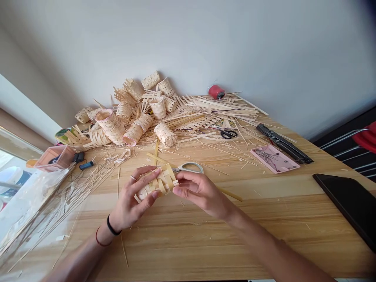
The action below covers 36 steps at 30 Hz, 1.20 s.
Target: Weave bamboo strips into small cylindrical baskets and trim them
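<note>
Pale wall (205, 47) spans the background above a wood-grained bench (235, 243), with a bright window (10, 160) at the left edge of the frame. A pink box (54, 158) sits at middle left, and loose thin strips (76, 199) fan down towards the lower left corner. Woven baskets (110, 125) are heaped at upper left to centre, spilling towards a bundle of flat strips (223, 109).

From the lower left, the left hand (132, 197) reaches up and inward, wrist bent, a ring on one finger. Its grip closes around the woven cylinder (160, 182), fingers over the top and thumb across the near side. The cylinder lies tilted, near the centre of the frame, its right end raised slightly. White-handled scissors (191, 167) lie just beyond that end. The right hand (202, 194) comes in from the lower right, fingers bent at the rim; whether its grip pinches a strip end, I cannot tell.

Bare bench stretches below both hands. Further right are black scissors (228, 134), a red spool (216, 92), a pink tray (274, 158) with pins, a long black tool (283, 144) and, at the right edge, a black tablet (348, 205).
</note>
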### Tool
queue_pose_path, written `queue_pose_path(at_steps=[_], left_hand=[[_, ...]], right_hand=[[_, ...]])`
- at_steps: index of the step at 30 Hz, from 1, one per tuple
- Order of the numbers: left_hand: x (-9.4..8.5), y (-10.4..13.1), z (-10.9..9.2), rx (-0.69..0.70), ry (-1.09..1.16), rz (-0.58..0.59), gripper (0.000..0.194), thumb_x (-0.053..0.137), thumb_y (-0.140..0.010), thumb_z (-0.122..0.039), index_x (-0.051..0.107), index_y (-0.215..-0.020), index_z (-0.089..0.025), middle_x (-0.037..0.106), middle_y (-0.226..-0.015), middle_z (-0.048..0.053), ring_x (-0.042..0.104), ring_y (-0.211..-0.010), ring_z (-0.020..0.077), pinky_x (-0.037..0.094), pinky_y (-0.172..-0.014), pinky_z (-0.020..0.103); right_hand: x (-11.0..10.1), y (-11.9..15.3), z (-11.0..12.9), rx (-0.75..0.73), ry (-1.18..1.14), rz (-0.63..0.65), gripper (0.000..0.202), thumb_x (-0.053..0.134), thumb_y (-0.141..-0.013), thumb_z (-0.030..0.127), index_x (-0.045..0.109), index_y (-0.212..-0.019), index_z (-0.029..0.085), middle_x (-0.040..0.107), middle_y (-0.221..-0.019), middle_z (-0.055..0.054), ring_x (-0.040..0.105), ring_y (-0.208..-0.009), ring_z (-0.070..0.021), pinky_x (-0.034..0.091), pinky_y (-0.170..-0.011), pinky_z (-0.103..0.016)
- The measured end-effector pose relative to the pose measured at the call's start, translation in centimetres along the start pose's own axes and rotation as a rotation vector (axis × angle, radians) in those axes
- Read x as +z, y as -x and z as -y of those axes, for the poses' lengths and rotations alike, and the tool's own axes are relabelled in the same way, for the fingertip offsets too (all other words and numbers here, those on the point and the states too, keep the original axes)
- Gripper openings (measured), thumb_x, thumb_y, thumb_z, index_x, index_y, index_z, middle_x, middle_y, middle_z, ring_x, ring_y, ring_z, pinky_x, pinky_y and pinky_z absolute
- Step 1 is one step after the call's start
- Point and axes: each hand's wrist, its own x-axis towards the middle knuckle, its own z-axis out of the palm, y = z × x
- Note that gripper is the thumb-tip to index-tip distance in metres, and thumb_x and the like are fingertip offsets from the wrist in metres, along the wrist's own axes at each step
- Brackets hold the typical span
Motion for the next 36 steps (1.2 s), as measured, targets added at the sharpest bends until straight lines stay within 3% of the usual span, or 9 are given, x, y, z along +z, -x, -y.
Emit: queue_pose_path(at_steps=[2, 5, 9, 13, 17, 21, 24, 30, 36], left_hand=[[0.0, 0.1, 0.1, -0.005, 0.003, 0.003, 0.054, 0.066, -0.106, -0.028, 0.057, -0.158, -0.038, 0.061, -0.150, 0.011, 0.060, -0.140, 0.0307, 0.055, -0.117, 0.050], [-0.1, 0.1, 0.0, -0.021, -0.025, 0.023, 0.056, 0.067, -0.106, -0.028, 0.054, -0.159, -0.040, 0.058, -0.153, 0.011, 0.060, -0.141, 0.0303, 0.054, -0.116, 0.049], [0.3, 0.1, 0.0, 0.013, -0.181, 0.046, 0.080, 0.079, -0.097, -0.041, 0.041, -0.167, -0.039, 0.054, -0.158, 0.015, 0.057, -0.144, 0.0365, 0.053, -0.116, 0.056], [1.1, 0.5, 0.2, 0.030, -0.308, 0.034, 0.101, 0.084, -0.090, -0.052, 0.028, -0.172, -0.036, 0.057, -0.158, 0.017, 0.059, -0.142, 0.0397, 0.053, -0.115, 0.057], [1.4, 0.7, -0.1, -0.081, -0.260, 0.057, 0.096, 0.083, -0.091, -0.047, 0.031, -0.170, -0.033, 0.065, -0.151, 0.016, 0.066, -0.135, 0.0374, 0.057, -0.112, 0.051], [0.7, 0.4, -1.0, -0.201, 0.010, 0.065, 0.078, 0.080, -0.093, -0.043, 0.041, -0.160, -0.028, 0.070, -0.141, 0.014, 0.073, -0.124, 0.0337, 0.061, -0.104, 0.046], [0.3, 0.3, -1.4, -0.239, 0.161, 0.080, 0.073, 0.079, -0.095, -0.040, 0.042, -0.157, -0.027, 0.070, -0.141, 0.014, 0.071, -0.127, 0.0332, 0.061, -0.105, 0.045], [0.5, 0.3, -1.6, -0.185, 0.285, 0.152, 0.075, 0.081, -0.091, -0.025, 0.041, -0.155, -0.029, 0.061, -0.148, 0.014, 0.064, -0.137, 0.0320, 0.055, -0.116, 0.046], [1.3, -0.2, -1.9, -0.205, 0.360, 0.109, 0.070, 0.083, -0.084, -0.020, 0.047, -0.144, -0.025, 0.065, -0.138, 0.013, 0.069, -0.126, 0.0294, 0.058, -0.109, 0.044]], right_hand=[[-0.1, 0.0, 0.0, -0.005, 0.009, -0.017, 0.034, 0.081, -0.093, 0.054, 0.073, -0.098, 0.021, 0.076, -0.102, -0.005, 0.074, -0.099, -0.0231, 0.056, -0.096, -0.036], [-0.2, 0.1, 0.1, -0.054, 0.092, -0.076, 0.033, 0.078, -0.096, 0.051, 0.069, -0.084, 0.021, 0.071, -0.087, -0.002, 0.070, -0.085, -0.0196, 0.055, -0.085, -0.033], [0.1, 0.1, 0.2, -0.206, 0.343, -0.107, 0.027, 0.073, -0.101, 0.039, 0.069, -0.080, 0.022, 0.072, -0.082, -0.002, 0.066, -0.080, -0.0189, 0.052, -0.080, -0.033], [1.0, 0.0, -0.5, -0.369, 0.498, -0.040, 0.020, 0.071, -0.104, 0.034, 0.074, -0.088, 0.023, 0.077, -0.087, -0.004, 0.071, -0.083, -0.0208, 0.056, -0.081, -0.035], [1.5, 0.3, -1.3, -0.529, 0.602, -0.003, 0.011, 0.074, -0.104, 0.035, 0.077, -0.107, 0.024, 0.078, -0.107, -0.008, 0.073, -0.103, -0.0249, 0.060, -0.097, -0.041], [1.2, 0.7, -1.1, -0.486, 0.590, -0.109, 0.050, 0.082, -0.097, 0.039, 0.064, -0.143, 0.030, 0.066, -0.138, -0.012, 0.064, -0.132, -0.0292, 0.055, -0.115, -0.047], [0.8, 0.8, -0.8, -0.404, 0.514, -0.144, 0.072, 0.086, -0.093, 0.046, 0.053, -0.155, 0.032, 0.056, -0.151, -0.013, 0.055, -0.143, -0.0307, 0.055, -0.117, -0.048], [0.8, 0.6, -0.5, -0.298, 0.409, -0.065, 0.070, 0.090, -0.087, 0.055, 0.061, -0.144, 0.027, 0.064, -0.145, -0.013, 0.067, -0.127, -0.0292, 0.058, -0.112, -0.047], [1.1, 0.8, 0.0, -0.341, 0.496, -0.051, 0.066, 0.091, -0.088, 0.042, 0.063, -0.146, 0.025, 0.067, -0.146, -0.013, 0.066, -0.132, -0.0298, 0.056, -0.114, -0.044]])
